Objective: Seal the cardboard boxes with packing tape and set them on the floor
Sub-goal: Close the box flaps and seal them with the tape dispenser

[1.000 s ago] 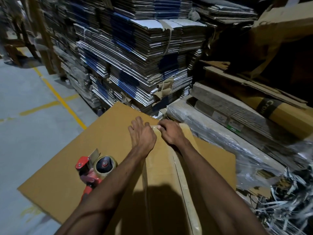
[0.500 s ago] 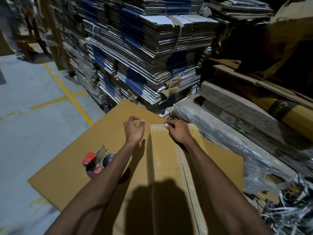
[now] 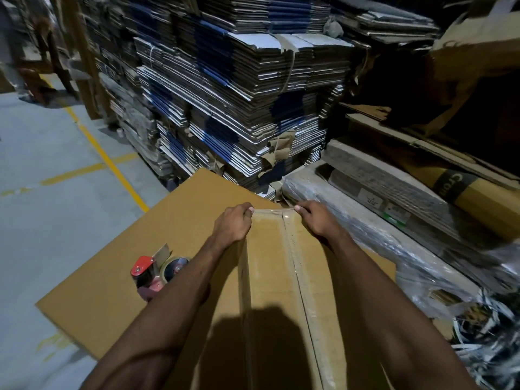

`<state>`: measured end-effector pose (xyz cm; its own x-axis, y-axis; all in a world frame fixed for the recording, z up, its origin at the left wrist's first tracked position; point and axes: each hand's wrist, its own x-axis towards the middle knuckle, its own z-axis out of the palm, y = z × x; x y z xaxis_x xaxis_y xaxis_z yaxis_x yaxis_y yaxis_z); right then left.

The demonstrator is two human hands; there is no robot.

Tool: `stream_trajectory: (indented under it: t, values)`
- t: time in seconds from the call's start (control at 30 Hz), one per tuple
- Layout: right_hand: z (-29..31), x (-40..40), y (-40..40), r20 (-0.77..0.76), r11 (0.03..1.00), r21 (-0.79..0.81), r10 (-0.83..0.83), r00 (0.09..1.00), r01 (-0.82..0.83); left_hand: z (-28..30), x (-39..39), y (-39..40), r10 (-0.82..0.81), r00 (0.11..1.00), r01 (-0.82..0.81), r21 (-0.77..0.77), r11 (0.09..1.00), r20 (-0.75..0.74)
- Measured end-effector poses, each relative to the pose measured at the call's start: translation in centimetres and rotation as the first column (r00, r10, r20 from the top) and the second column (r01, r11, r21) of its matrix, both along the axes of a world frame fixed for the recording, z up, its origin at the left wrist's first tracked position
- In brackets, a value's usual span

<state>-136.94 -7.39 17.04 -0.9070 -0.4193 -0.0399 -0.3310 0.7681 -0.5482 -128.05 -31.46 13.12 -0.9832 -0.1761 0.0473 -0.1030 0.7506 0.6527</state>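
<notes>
Left hand [image 3: 232, 225] has moved from beside the box to its far left corner.
Both hands grip the cardboard box [image 3: 277, 277] at its far corners, right hand [image 3: 316, 220] opposite; tape dispenser [image 3: 157, 270] lies on the flat cardboard sheet [image 3: 112, 263] beside the box.

Tall stacks of flattened cartons [image 3: 239, 88] stand behind; plastic-wrapped bundles [image 3: 394, 220] lie at right; yellow floor lines [image 3: 112, 164] cross the grey floor [image 3: 42, 153].

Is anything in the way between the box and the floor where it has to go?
Yes. The box, gripped at its far corners by the left hand and right hand, rests on a big flat cardboard sheet. The tape dispenser sits beside it on the floor side.
</notes>
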Motion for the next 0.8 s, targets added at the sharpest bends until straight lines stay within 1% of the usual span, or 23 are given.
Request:
stream_trajectory:
  t: [0.07, 0.13, 0.17, 0.23, 0.33, 0.43, 0.5, 0.63, 0.7, 0.8]
  values:
    - [-0.1, 0.3, -0.1, 0.042, 0.993, -0.107, -0.044, 0.998, 0.048, -0.2, -0.4, -0.1, 0.017, 0.996, -0.027, 0.115, 0.993, 0.089]
    - [-0.1, 0.2, 0.0, 0.160, 0.965, -0.228, -0.095, 0.983, 0.130, -0.6, -0.5, -0.4, 0.008, 0.986, -0.052, 0.263, 0.963, 0.167]
    - [-0.1, 0.0, 0.1, 0.211, 0.947, -0.275, -0.108, 0.971, 0.165, -1.0, -0.5, -0.6, -0.011, 0.984, -0.047, 0.322, 0.945, 0.177]
    - [-0.1, -0.5, 0.5, 0.299, 0.917, -0.335, -0.112, 0.948, 0.214, -1.6, -0.4, -0.8, -0.041, 0.985, -0.027, 0.388, 0.921, 0.165]
    - [-0.2, -0.5, 0.7, 0.342, 0.902, -0.350, -0.130, 0.931, 0.254, -2.7, -0.3, -1.0, -0.026, 0.989, -0.047, 0.476, 0.878, 0.145]
    - [-1.1, -1.1, 1.1, 0.391, 0.914, -0.297, -0.148, 0.908, 0.277, -2.5, -0.1, -0.5, 0.010, 0.992, -0.077, 0.543, 0.836, 0.126]
    - [-1.7, -1.5, 1.4, 0.402, 0.922, -0.256, -0.172, 0.899, 0.291, -2.4, -0.5, -0.4, 0.039, 0.991, -0.100, 0.527, 0.844, 0.126]
    - [-1.3, -1.5, 1.1, 0.380, 0.937, -0.245, -0.144, 0.914, 0.249, -2.7, -0.7, -0.4, 0.112, 0.983, -0.165, 0.428, 0.889, 0.145]
    - [-1.0, -0.9, 1.1, 0.338, 0.941, -0.240, -0.149, 0.929, 0.238, -2.4, -0.4, -0.2, 0.138, 0.979, -0.180, 0.321, 0.930, 0.150]
    - [-1.2, 0.9, 1.8, 0.199, 0.963, -0.208, -0.131, 0.971, 0.173, -1.1, 1.0, 1.0, 0.225, 0.969, -0.239, 0.144, 0.960, 0.107]
